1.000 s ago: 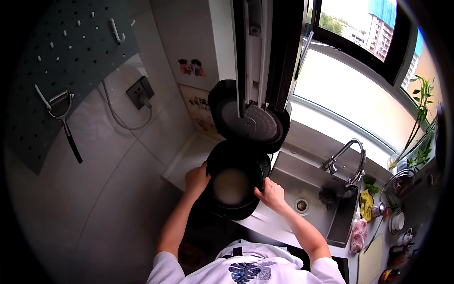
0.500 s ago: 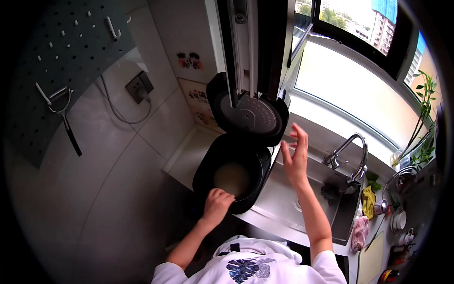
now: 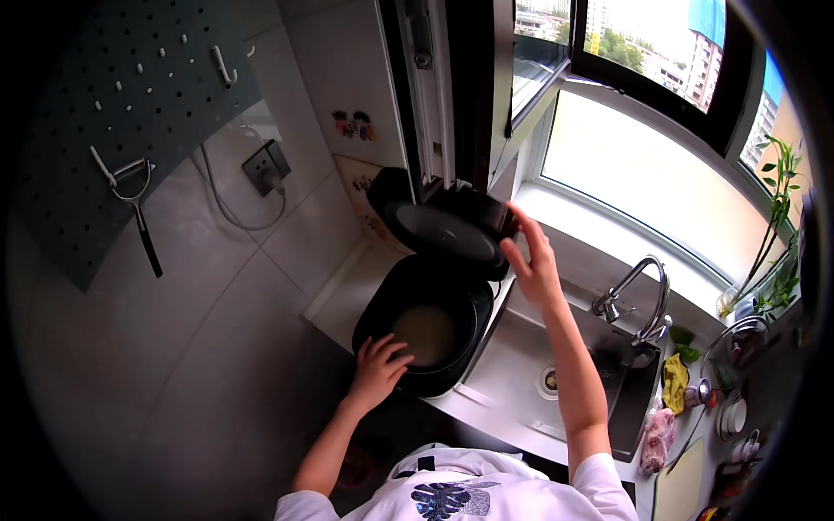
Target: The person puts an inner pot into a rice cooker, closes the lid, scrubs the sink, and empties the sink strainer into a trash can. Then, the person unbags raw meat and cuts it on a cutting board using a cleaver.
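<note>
While the black lid [image 3: 443,233] of the rice cooker [image 3: 380,302] is raised at a slant above the far side of its body, the right hand [image 3: 536,265] is placed at the lid's right edge, with the thumb and the fingers parted. Whether this edge is really touched cannot be told with certainty, because the corner is dark and partly covered by the fingers. The left hand [image 3: 376,375] is positioned over the near left part of the cooker, and its fingers are spread apart. By these fingertips the rim of the inner pot [image 3: 475,328] is almost reached; the pot is seated inside the cooker, just ahead of the left hand and to its right. From the right hand, the same pot is found to the left and nearer to the person. Inside it, pale contents [image 3: 423,334] can be seen. Just beside the cooker, the stainless-steel sink [image 3: 512,356] is partly crossed by the right forearm.
</note>
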A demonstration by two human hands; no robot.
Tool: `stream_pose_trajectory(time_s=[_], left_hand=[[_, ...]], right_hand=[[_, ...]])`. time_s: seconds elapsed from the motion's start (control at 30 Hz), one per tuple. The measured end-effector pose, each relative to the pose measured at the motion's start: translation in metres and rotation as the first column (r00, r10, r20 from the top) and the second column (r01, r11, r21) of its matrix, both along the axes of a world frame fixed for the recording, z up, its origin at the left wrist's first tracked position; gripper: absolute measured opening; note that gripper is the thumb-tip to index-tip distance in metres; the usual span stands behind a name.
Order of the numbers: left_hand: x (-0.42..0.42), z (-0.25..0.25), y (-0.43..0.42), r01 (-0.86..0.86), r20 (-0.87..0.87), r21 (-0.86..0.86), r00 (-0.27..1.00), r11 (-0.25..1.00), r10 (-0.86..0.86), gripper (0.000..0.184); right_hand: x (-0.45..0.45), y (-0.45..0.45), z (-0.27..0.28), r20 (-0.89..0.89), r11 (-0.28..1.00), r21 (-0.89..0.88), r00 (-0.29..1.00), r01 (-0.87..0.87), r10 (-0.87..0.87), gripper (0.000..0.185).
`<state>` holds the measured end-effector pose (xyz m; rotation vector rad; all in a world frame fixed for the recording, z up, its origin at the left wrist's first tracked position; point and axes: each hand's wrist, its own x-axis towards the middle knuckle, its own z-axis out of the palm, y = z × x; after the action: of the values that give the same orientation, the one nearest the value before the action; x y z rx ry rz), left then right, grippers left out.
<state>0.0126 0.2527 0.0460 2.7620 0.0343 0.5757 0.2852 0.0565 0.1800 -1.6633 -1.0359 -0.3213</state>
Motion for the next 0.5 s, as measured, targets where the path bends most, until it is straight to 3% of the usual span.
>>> stream_pose_trajectory(time_s=[0.03, 0.1, 0.13, 0.2, 0.23, 0.27, 0.33, 0.37, 0.4, 0.47, 0.5], left_hand=[[-0.004, -0.001, 0.0, -0.005, -0.002, -0.002, 1.0, 1.0, 0.005, 0.023], [-0.013, -0.002, 0.002, -0.18, 0.107, -0.503, 0.958, 0.845, 0.267, 0.034], [-0.015, -0.003, -0.001, -0.183, 0.109, -0.503, 0.956, 0.844, 0.273, 0.034], [-0.02, -0.002, -0.008, -0.222, 0.173, -0.805, 0.799, 0.55, 0.576, 0.045], [-0.022, 0.003, -0.011, -0.222, 0.147, -0.809, 0.821, 0.544, 0.552, 0.059], [-0.02, -0.001, -0.014, -0.225, 0.145, -0.81, 0.817, 0.541, 0.558, 0.059], [-0.013, -0.014, -0.019, -0.277, 0.092, -0.838, 0.778, 0.471, 0.622, 0.068], [-0.012, -0.023, -0.02, -0.231, 0.047, -0.904, 0.782, 0.36, 0.621, 0.078], [-0.012, -0.021, -0.023, -0.229, 0.051, -0.904, 0.782, 0.362, 0.621, 0.078], [-0.014, -0.016, -0.032, -0.096, -0.032, -0.993, 0.785, 0.07, 0.619, 0.086], [-0.018, -0.03, -0.029, -0.081, -0.061, -0.997, 0.784, 0.004, 0.618, 0.091]], right_hand=[[-0.017, -0.007, 0.003, 0.055, 0.999, -0.036, 0.998, -0.011, 0.013, 0.051], [-0.049, -0.017, -0.013, 0.154, 0.993, -0.108, 0.986, -0.049, 0.065, 0.05], [-0.064, -0.022, -0.026, 0.203, 0.986, -0.145, 0.974, -0.076, 0.105, 0.049], [-0.101, -0.032, -0.048, 0.232, 0.958, -0.255, 0.953, -0.134, 0.195, 0.045], [-0.114, -0.035, -0.059, 0.261, 0.947, -0.3, 0.945, -0.116, 0.198, 0.045], [-0.126, -0.039, -0.071, 0.287, 0.933, -0.346, 0.936, -0.098, 0.204, 0.045], [-0.142, -0.041, -0.097, 0.243, 0.922, -0.369, 0.945, -0.117, 0.217, 0.044], [-0.147, -0.043, -0.105, 0.186, 0.913, -0.381, 0.955, -0.146, 0.231, 0.044], [-0.149, -0.046, -0.105, 0.154, 0.899, -0.404, 0.956, -0.171, 0.251, 0.041], [-0.143, -0.049, -0.126, -0.107, 0.884, -0.352, 0.951, -0.308, 0.289, 0.048], [-0.143, -0.047, -0.136, -0.108, 0.885, -0.352, 0.952, -0.306, 0.287, 0.048]])
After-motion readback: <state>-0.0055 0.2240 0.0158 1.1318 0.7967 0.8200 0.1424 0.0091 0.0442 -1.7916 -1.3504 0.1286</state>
